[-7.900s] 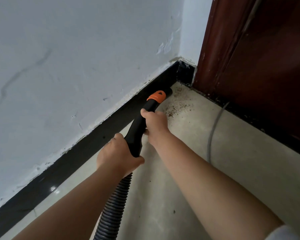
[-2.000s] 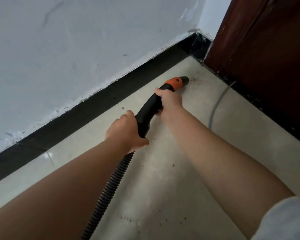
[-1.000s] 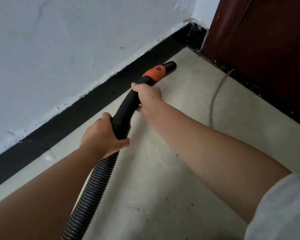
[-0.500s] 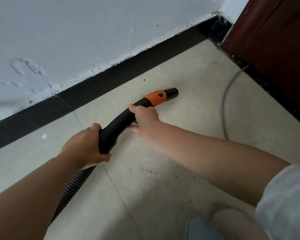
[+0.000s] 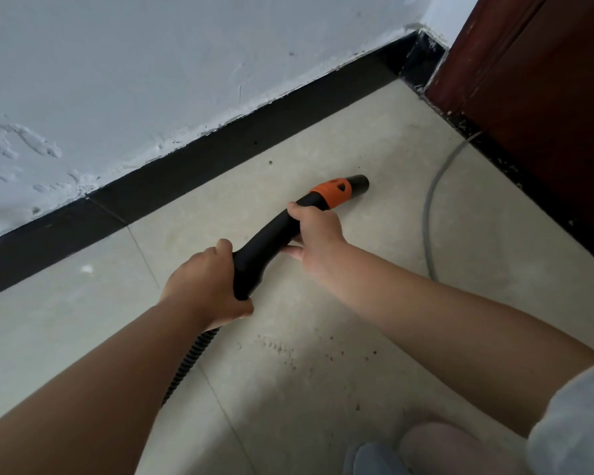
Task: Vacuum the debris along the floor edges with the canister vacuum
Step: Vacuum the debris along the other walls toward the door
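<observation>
I hold a black curved vacuum handle (image 5: 264,245) with an orange collar (image 5: 332,193) and a short black nozzle tip (image 5: 359,183) just above the beige tile floor. My left hand (image 5: 206,286) grips the rear end of the handle, where the ribbed black hose (image 5: 189,361) joins it. My right hand (image 5: 316,231) grips the handle just behind the orange collar. Small dark debris specks (image 5: 330,351) lie on the tile near my right forearm, and one speck (image 5: 270,162) lies close to the black baseboard (image 5: 220,162).
A white rough wall (image 5: 151,73) rises above the baseboard. A dark red-brown door (image 5: 546,97) stands at the right, meeting the wall at the corner. A grey cable (image 5: 429,217) curves across the floor by the door. My knee (image 5: 436,447) shows at the bottom right.
The nozzle has come away from the corner by the door and now sits out over the open tile, farther from the baseboard. Both hands keep the same grip.
</observation>
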`<state>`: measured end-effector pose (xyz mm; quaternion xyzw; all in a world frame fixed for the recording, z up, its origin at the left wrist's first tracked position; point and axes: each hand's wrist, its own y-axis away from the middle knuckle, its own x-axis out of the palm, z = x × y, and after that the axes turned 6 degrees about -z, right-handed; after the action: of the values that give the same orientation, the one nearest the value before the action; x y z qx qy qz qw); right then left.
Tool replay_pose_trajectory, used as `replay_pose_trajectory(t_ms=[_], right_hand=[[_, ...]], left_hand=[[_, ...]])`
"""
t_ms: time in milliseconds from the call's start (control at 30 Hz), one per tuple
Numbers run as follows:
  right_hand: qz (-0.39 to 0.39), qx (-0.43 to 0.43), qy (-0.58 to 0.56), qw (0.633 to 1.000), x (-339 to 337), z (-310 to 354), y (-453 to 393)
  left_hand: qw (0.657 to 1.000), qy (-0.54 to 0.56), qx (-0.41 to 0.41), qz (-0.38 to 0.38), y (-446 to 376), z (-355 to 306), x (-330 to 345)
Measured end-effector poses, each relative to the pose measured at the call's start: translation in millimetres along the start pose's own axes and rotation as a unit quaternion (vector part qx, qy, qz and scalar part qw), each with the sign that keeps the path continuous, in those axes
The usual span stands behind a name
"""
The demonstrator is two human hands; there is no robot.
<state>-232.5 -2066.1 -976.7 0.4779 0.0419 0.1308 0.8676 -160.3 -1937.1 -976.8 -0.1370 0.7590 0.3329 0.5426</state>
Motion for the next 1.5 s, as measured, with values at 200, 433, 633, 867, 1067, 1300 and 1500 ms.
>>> replay_pose_trajectory(t_ms=[200,433,633,867,1067,1300,1500], right_hand=[[0.025,-0.021,0.026,0.999,-19,21,-17],[0.053,-0.02,0.044,0.997,-1,34,-23],[0.013,-0.042,0.012,0.999,-14,54,-47],[-0.024,-0.069,-0.051,0.996,-48,83,-69],[-0.033,-0.079,-0.061,0.994,-71,113,-89],[-0.048,-0.091,-0.068,0.992,-75,133,-96],[-0.028,-0.1,-0.067,0.992,-51,96,-80]], left_hand=[[0.998,0.041,-0.042,0.008,-6,-37,13],[0.995,0.025,-0.088,-0.025,-15,-39,4],[0.998,0.008,-0.057,-0.014,-43,-64,-3],[0.999,0.028,-0.029,-0.001,-73,-109,2],[0.999,0.032,-0.002,-0.01,-99,-140,3],[0.998,0.053,0.007,-0.015,-117,-155,3],[0.999,0.048,-0.002,-0.024,-93,-111,0]])
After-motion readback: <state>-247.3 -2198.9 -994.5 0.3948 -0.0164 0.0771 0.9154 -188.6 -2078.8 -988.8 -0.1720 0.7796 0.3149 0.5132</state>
